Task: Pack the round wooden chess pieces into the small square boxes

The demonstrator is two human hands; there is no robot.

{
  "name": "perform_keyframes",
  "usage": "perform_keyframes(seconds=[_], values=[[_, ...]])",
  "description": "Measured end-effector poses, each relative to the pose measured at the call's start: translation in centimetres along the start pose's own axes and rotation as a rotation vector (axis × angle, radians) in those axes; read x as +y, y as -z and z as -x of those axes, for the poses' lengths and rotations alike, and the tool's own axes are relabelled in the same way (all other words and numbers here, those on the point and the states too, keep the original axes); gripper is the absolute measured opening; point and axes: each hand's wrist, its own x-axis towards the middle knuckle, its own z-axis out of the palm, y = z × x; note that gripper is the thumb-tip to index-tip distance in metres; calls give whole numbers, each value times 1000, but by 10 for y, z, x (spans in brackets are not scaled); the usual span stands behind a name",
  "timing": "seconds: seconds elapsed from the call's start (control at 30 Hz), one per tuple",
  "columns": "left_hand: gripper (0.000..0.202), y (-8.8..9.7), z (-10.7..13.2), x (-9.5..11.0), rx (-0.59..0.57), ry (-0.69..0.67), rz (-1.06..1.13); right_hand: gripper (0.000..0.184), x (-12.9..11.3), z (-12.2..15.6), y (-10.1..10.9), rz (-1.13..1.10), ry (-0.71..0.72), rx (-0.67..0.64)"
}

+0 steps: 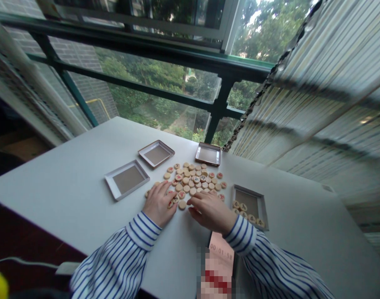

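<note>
Round wooden Chinese chess pieces (192, 180) lie in a loose heap on the white table, some showing red or black characters, others plain side up. My left hand (160, 204) rests at the heap's near left, fingers stretched over pieces and thumb apart, beside a few character pieces (175, 199). Across the near right side reaches my right hand (213, 209), palm down, thumb and index finger apart. A plain piece (182, 204) lies between the two hands. To the right, a shallow box tray (261, 202) holds several pieces with black characters. My palms hide whatever is beneath them.
Three more shallow trays stand around the heap: one at left (110, 182), one behind it (169, 152), one at back right (219, 155). A phone (221, 251) showing a timer lies by my right forearm. Beyond the table are a window railing (165, 91) and a curtain (308, 104).
</note>
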Motion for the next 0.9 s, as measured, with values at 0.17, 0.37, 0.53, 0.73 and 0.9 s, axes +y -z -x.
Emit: perform_keyframes(seconds=[0.17,0.37,0.53,0.73,0.9], values=[[16,-2,0,0,20,0,15,19,1,3,1,-33,-12,8],[15,-2,-1,-3,50,-26,22,21,4,8,2,-55,-24,8],[18,2,-6,1,70,-30,42,21,7,14,6,-63,-37,37],[18,7,-16,15,139,-45,98,19,13,25,16,-114,-42,117],[17,10,-28,31,163,-98,120,18,21,41,23,-120,-87,173]])
